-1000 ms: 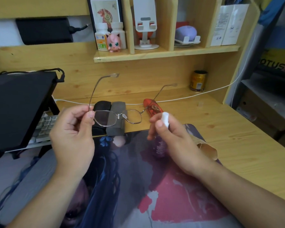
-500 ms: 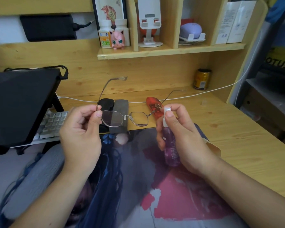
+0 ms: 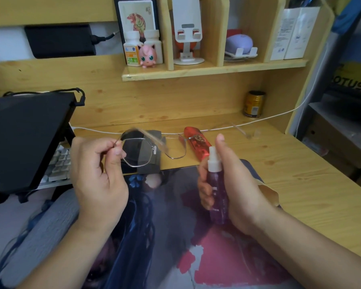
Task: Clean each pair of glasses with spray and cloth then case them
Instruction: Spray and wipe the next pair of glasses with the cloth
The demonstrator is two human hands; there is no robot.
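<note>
Closest to the camera, a big printed desk mat [image 3: 227,257] in dark blue and red is lying across the front of the wooden desk [image 3: 300,170], and both forearms are reaching in over it. The right hand [image 3: 233,190] is gripping a little purple spray bottle [image 3: 217,192] upright, fingers curled round the body, with the index finger lifted straight up just beside the white nozzle instead of pressing on it. The left hand [image 3: 96,176] is pinching the thin metal glasses [image 3: 152,152] at the left corner of the frame between thumb and fingertips, holding them up off the desk with the lenses facing the nozzle. One arm of the glasses is looking blurry, so I can't tell exactly how it's angled.

Right behind the glasses, a dark glasses case [image 3: 148,167] is sitting at the mat's far edge, and a red case [image 3: 196,142] is lying just to its right. A brown cloth [image 3: 269,191] is peeking out from behind the right wrist. On the left, a black laptop stand [image 3: 23,138] is covering a keyboard [image 3: 58,163]. Further back, a white cable [image 3: 279,115] is running along the desk, a gold can [image 3: 254,104] is standing in the corner, and a shelf [image 3: 215,68] above is holding bottles, a pink figure and a phone stand.
</note>
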